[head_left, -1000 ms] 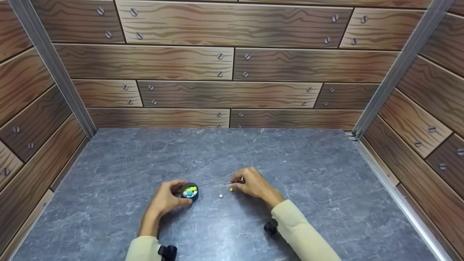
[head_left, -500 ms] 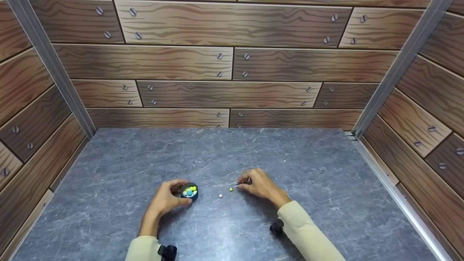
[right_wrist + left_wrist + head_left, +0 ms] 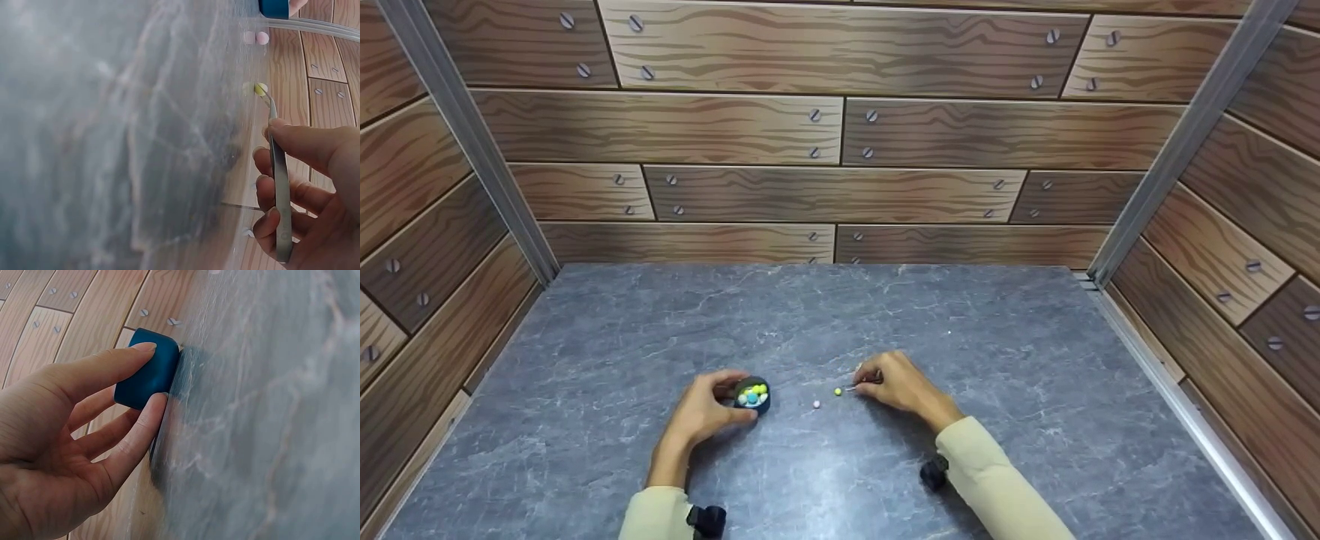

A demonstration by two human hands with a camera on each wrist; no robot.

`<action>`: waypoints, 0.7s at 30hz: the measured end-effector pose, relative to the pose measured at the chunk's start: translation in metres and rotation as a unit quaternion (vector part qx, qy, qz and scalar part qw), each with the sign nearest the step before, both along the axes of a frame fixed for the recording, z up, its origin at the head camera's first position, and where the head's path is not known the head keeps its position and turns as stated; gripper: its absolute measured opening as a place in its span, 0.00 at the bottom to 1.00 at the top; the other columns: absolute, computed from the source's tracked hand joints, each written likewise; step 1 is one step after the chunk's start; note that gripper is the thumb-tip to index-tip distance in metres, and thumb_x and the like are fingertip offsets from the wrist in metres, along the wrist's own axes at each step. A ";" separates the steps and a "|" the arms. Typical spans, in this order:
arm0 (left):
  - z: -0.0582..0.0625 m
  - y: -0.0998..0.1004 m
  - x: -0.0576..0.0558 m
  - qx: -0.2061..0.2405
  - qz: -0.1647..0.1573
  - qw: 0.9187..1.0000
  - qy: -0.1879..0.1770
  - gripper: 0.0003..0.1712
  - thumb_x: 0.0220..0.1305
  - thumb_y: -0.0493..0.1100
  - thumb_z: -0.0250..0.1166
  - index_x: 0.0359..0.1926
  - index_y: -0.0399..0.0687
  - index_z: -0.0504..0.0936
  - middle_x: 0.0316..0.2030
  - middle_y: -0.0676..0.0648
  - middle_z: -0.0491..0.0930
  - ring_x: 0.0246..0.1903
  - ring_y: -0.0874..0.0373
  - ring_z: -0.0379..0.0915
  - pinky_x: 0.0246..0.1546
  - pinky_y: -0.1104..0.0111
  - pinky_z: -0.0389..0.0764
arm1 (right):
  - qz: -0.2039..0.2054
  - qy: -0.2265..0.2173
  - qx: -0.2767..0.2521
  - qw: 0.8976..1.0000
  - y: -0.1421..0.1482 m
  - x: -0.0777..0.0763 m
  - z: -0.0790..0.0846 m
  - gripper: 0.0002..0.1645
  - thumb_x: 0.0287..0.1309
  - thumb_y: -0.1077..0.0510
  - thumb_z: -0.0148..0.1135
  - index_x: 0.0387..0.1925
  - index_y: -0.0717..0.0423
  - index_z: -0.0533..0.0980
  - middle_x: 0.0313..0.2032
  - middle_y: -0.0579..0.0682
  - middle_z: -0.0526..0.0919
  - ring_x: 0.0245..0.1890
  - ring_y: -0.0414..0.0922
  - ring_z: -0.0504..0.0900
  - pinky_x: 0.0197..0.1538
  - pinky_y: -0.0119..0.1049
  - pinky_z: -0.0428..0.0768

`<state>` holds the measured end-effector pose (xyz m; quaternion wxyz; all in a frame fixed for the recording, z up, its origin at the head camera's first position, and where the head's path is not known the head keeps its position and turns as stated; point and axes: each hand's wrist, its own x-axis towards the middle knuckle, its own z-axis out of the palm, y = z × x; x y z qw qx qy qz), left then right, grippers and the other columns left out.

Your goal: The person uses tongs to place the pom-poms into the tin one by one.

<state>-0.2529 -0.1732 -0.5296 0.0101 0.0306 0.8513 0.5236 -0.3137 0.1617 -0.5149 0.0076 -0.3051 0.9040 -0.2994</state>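
My left hand [image 3: 705,412] grips a small round blue cup [image 3: 152,371] on the table, thumb and fingers on opposite sides of its wall. Inside the cup, beads [image 3: 753,395] in yellow-green, blue and white show from above. Metal tweezers [image 3: 281,191] with bent tips are pinched in my right hand [image 3: 896,382]. Their tips are right at a yellow-green bead [image 3: 260,89] lying on the table. A pale pink bead [image 3: 817,404] lies between that bead and the cup. In the right wrist view a corner of the blue cup appears at the top.
The grey marbled table [image 3: 825,315] is glossy and mirrors the beads in the right wrist view. Wood-patterned walls [image 3: 840,127] with metal corner posts [image 3: 1192,127] enclose it at the back and sides. A tiny white speck [image 3: 949,332] lies farther back on the right.
My right hand has drawn back slightly to the right with the tweezers, uncovering the yellow-green bead and leaving the tips beside it. My left hand and the cup have stayed put.
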 end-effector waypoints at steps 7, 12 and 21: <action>0.000 0.000 0.000 -0.001 -0.002 1.000 0.001 0.34 0.46 0.33 0.83 0.57 0.41 0.85 0.52 0.40 0.87 0.50 0.47 0.83 0.55 0.52 0.82 | 0.008 0.017 -0.004 1.000 -0.001 0.000 -0.001 0.05 0.58 0.62 0.74 0.36 0.57 0.89 0.38 0.52 0.92 0.30 0.35 0.80 0.36 0.28 0.78; -0.001 0.000 -0.001 0.000 0.002 1.000 -0.001 0.34 0.45 0.33 0.83 0.57 0.42 0.85 0.51 0.42 0.87 0.50 0.48 0.83 0.55 0.52 0.83 | 0.009 0.022 -0.009 1.000 -0.002 0.000 0.000 0.04 0.58 0.61 0.74 0.36 0.57 0.89 0.37 0.52 0.92 0.30 0.35 0.80 0.35 0.27 0.77; -0.002 -0.001 -0.001 -0.001 0.002 1.000 0.001 0.34 0.45 0.34 0.83 0.57 0.42 0.85 0.52 0.41 0.87 0.50 0.47 0.82 0.56 0.51 0.82 | 0.009 0.022 -0.013 1.000 -0.006 0.000 0.001 0.04 0.59 0.61 0.73 0.35 0.56 0.90 0.31 0.50 0.91 0.28 0.32 0.77 0.34 0.26 0.76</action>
